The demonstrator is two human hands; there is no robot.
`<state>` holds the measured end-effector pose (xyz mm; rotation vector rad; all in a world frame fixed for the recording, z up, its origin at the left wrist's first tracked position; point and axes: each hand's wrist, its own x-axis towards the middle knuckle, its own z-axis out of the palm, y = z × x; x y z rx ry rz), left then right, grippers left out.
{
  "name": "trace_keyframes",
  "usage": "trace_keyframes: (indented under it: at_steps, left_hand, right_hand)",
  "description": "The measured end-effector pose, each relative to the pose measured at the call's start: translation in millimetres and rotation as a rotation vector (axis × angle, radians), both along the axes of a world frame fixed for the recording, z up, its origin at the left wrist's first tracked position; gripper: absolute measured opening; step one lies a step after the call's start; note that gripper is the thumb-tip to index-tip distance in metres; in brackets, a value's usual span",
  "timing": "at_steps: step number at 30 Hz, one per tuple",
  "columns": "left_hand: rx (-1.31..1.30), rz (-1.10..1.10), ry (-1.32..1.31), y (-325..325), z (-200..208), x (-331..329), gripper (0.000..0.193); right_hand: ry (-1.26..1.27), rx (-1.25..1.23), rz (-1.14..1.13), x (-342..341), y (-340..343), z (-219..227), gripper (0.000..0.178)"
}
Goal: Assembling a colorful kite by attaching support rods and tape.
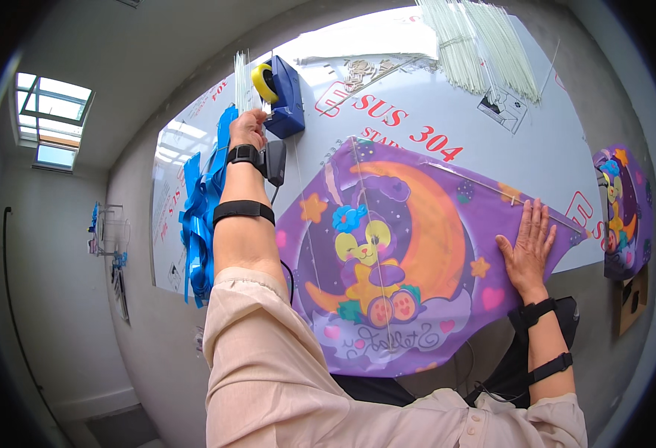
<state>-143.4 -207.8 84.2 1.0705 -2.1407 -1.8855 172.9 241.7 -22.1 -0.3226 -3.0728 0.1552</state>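
Observation:
A purple kite (425, 246) printed with a cartoon rabbit and an orange moon lies on the table, its lower edge reaching over my lap. Thin rods run along its upper right edge and down its middle. My right hand (529, 250) rests flat on the kite's right side, fingers stretched out beside the edge rod. My left hand (248, 131) is at the blue tape dispenser (289, 101), which carries a yellow tape roll (265, 82). Its fingers are pressed together at the dispenser's near left side; what they pinch is too small to make out.
Blue ribbon strips (199, 224) hang over the table's left edge. Bundles of pale thin rods (484, 52) lie at the far right, and more thin rods (241, 75) stand near the dispenser. Small pieces (365, 73) are heaped at the back. Another printed kite (626, 213) is at the right.

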Motion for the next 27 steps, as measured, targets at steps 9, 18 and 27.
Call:
trace_keyframes:
  at_steps: [9, 18, 27]
  left_hand:
    - [0.119, -0.025, 0.036, 0.5, -19.6, 19.2, 0.003]
    - [0.311, -0.057, 0.059, -14.2, -35.2, 19.3, 0.008]
    - [0.37, 0.071, -0.046, -22.4, -50.8, -1.6, 0.01]
  right_hand:
    - [0.016, 0.026, -0.004, -0.3, -0.1, 0.2, 0.087]
    - [0.012, 0.032, -0.005, -0.2, -0.6, 0.1, 0.088]
    - [0.033, -0.008, -0.006, 2.9, -3.8, -1.3, 0.088]
